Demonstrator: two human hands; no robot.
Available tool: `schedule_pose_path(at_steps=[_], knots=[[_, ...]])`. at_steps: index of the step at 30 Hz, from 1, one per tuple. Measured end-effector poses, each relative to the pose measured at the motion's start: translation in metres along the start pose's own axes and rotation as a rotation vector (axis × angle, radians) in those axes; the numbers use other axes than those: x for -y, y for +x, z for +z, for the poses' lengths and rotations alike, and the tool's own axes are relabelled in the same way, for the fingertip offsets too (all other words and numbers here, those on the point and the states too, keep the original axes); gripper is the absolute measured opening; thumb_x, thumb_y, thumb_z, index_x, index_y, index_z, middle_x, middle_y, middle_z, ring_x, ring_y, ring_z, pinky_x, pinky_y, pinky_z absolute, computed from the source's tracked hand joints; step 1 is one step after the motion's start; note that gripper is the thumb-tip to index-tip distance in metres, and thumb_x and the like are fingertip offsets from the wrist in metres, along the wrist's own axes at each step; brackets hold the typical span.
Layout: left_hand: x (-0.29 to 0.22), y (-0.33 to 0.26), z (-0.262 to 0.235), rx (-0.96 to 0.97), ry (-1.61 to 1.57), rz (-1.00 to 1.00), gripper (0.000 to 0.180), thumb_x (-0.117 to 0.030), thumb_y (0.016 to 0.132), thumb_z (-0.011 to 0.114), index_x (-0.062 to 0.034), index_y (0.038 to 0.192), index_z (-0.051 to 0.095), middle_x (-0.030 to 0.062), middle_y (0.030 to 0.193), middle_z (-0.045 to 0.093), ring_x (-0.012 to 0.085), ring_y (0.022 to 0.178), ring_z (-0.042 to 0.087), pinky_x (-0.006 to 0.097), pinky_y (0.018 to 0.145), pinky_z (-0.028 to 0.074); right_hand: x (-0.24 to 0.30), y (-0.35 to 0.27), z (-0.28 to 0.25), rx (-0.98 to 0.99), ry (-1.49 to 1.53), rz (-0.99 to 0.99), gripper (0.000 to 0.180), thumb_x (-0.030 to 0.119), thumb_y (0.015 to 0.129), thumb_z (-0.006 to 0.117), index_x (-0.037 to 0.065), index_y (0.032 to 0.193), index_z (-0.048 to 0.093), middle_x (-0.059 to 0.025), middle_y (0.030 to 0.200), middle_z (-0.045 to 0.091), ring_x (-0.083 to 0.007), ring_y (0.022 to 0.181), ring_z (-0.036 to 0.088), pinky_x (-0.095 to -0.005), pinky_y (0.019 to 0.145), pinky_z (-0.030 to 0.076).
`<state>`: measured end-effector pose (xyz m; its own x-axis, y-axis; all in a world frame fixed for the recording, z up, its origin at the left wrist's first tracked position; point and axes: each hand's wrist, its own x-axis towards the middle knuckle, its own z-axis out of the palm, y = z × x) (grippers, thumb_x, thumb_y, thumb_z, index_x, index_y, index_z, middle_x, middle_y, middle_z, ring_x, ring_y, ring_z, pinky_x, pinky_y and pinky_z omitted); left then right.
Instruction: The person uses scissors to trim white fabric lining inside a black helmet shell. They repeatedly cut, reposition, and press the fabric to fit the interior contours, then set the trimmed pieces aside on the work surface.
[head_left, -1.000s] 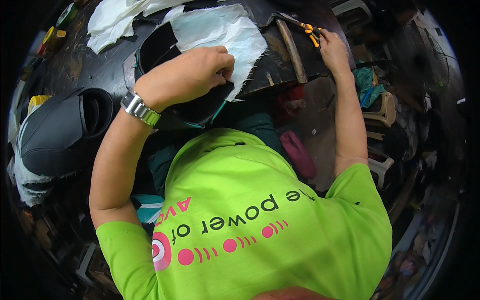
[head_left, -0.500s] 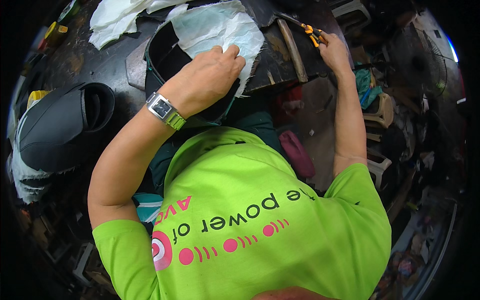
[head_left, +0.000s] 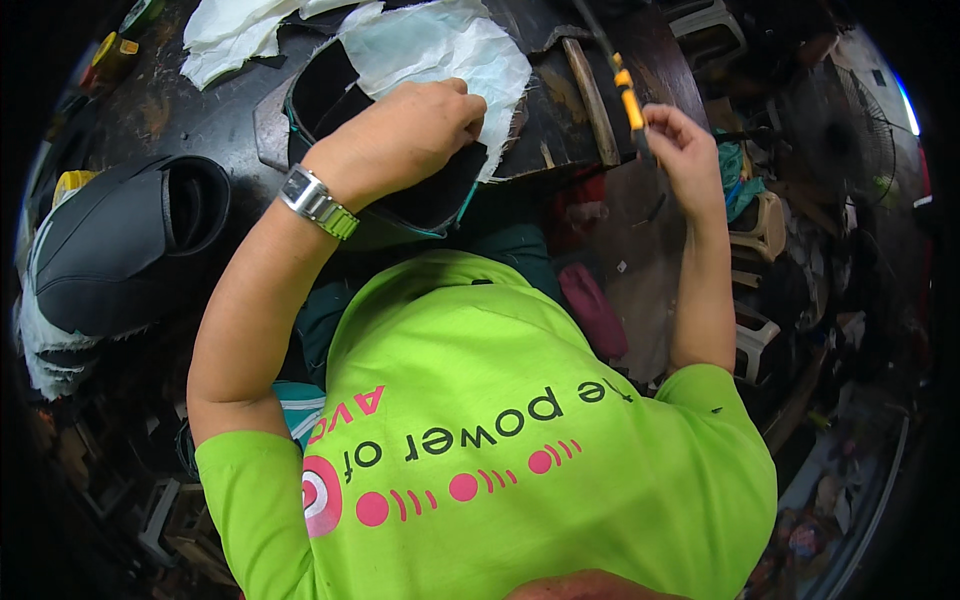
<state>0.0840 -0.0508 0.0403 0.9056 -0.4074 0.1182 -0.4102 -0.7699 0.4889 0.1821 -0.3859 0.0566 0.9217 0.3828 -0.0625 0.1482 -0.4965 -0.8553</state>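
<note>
Across my lap and the table edge lies a black open-topped piece with green edging, like a boot upper. A rough-edged white cloth covers its far side. My left hand, with a metal watch on its wrist, reaches over the opening; its curled fingers pinch at the cloth's near edge, and the fingertips are partly hidden. Out to the right, my right hand holds a long, slim tool with a yellow-and-black handle between thumb and fingers. The tool is blurred, its dark shaft pointing away.
A black, boot-shaped piece with white cloth beneath it lies at left. More white cloth rests on the dark table. A wooden bar lies near its right edge. Plastic stools and a fan stand at right.
My right hand has come slightly nearer and to the right, and the tool has turned more upright with its handle lower. My left hand has shifted slightly toward the cloth's near edge.
</note>
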Motion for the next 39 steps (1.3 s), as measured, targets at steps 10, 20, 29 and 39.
schedule_pose_path(at_steps=[10,20,29,39], knots=[[0.001,-0.001,-0.007,0.029,-0.075,-0.024,0.011,-0.010,0.095,0.064,-0.0007,0.101,0.063,0.0143,0.104,0.064,0.0361,0.101,0.064,0.043,0.087,0.051,0.060,-0.086,0.028,0.203,-0.679,-0.037,0.038,0.026,0.074,0.077,0.003,0.102,0.066,-0.0165,0.092,0.070,-0.0381,0.082,0.068,-0.0425,0.075,0.053],[0.011,0.011,-0.009,0.135,-0.204,-0.060,0.010,-0.013,0.098,0.065,-0.0036,0.101,0.068,0.0105,0.121,0.057,0.0274,0.101,0.063,0.037,0.090,0.051,0.085,-0.063,0.032,0.357,-0.698,0.004,0.038,0.028,0.077,0.076,0.000,0.100,0.062,-0.0196,0.081,0.067,-0.0378,0.076,0.067,-0.0426,0.071,0.052],[0.017,0.012,-0.006,0.102,-0.233,-0.055,0.010,-0.015,0.096,0.070,-0.0057,0.100,0.070,0.0104,0.118,0.056,0.0251,0.102,0.062,0.034,0.090,0.051,0.084,-0.057,0.035,0.430,-0.593,0.120,0.031,0.021,0.081,0.074,-0.001,0.098,0.060,-0.0184,0.077,0.065,-0.0353,0.070,0.064,-0.0409,0.068,0.050],[-0.013,0.014,-0.031,-0.213,-0.532,-0.018,0.032,-0.011,0.088,0.076,-0.0106,0.119,0.066,0.0062,0.106,0.062,0.0198,0.098,0.062,0.031,0.089,0.049,0.048,-0.051,0.027,0.153,-0.211,0.048,0.017,0.012,0.084,0.076,0.002,0.091,0.065,-0.0016,0.069,0.061,-0.0097,0.061,0.055,-0.0269,0.059,0.044]])
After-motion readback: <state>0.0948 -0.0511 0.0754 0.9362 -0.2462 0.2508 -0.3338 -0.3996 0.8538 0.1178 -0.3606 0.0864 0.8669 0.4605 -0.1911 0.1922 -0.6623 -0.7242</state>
